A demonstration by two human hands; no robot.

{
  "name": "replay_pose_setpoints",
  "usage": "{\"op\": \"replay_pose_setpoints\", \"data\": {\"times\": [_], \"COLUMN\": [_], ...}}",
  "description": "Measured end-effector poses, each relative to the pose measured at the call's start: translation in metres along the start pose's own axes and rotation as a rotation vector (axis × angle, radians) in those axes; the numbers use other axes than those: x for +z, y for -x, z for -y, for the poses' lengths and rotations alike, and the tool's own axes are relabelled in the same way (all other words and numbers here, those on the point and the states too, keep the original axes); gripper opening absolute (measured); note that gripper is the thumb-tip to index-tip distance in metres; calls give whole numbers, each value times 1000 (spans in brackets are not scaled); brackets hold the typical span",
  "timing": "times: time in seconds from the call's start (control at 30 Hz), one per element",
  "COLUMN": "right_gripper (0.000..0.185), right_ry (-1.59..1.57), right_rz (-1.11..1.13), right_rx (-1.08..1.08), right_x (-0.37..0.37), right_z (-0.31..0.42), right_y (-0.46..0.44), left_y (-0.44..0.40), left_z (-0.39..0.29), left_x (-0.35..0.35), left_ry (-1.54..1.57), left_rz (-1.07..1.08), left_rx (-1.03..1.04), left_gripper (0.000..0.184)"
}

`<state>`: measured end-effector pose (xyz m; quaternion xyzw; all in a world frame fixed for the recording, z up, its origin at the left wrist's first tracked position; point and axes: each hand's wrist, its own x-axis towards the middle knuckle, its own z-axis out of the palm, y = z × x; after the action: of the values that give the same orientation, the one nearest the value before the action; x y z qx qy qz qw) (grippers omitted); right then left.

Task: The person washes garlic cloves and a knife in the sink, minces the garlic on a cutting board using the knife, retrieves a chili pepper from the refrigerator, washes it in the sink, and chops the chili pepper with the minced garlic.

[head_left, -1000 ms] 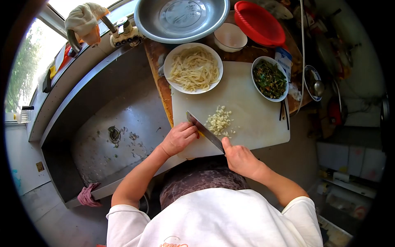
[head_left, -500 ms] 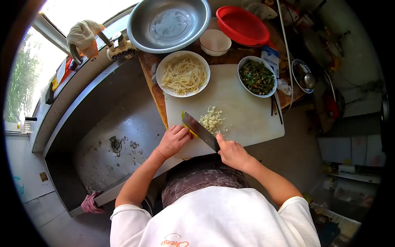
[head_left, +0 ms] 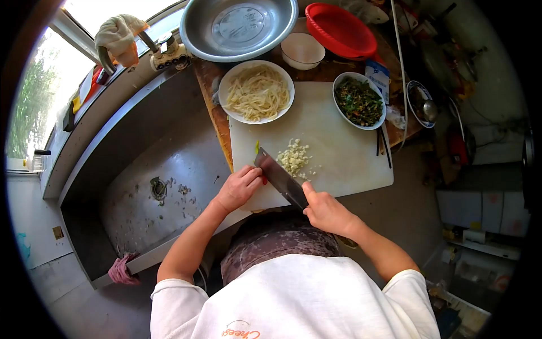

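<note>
My right hand point(head_left: 327, 212) grips the handle of a cleaver point(head_left: 282, 182), its dark blade slanting across the near left of a white cutting board point(head_left: 339, 169). My left hand point(head_left: 240, 187) is closed with curled fingertips beside the blade, pressing what look like chili peppers point(head_left: 264, 180). Only a red bit shows at the fingers, and a green piece point(head_left: 257, 147) sticks out beyond the blade's far end; the remainder is hidden. Right of the blade lies a loose heap of chopped garlic point(head_left: 293, 156), pale and finely cut.
Behind the board are a bowl of pale strips point(head_left: 257, 93), a bowl of chopped greens point(head_left: 359, 101), a white bowl point(head_left: 303, 52), a metal basin point(head_left: 243, 55) and a red basin point(head_left: 341, 34). Chopsticks point(head_left: 387, 148) lie at the board's right edge. A steel sink point(head_left: 175, 164) is at left.
The whole view has shifted slightly, moving the board and bowls up and right. The blade now covers more of the peppers, and less yellow-green shows beside my left fingers.
</note>
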<state>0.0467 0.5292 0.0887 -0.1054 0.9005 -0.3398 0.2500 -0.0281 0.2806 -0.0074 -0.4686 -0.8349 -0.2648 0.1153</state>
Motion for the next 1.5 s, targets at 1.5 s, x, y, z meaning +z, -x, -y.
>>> {"op": "replay_pose_setpoints", "data": {"times": [1.5], "right_gripper": [30], "right_ry": [-61], "right_rz": [-288], "right_rx": [47], "right_x": [23], "right_z": [-15], "right_y": [40], "left_y": [-37], "left_z": [-1], "left_x": [-13], "left_ry": [-116], "left_rz": [132], "left_rx": [170], "left_gripper": [20]}}
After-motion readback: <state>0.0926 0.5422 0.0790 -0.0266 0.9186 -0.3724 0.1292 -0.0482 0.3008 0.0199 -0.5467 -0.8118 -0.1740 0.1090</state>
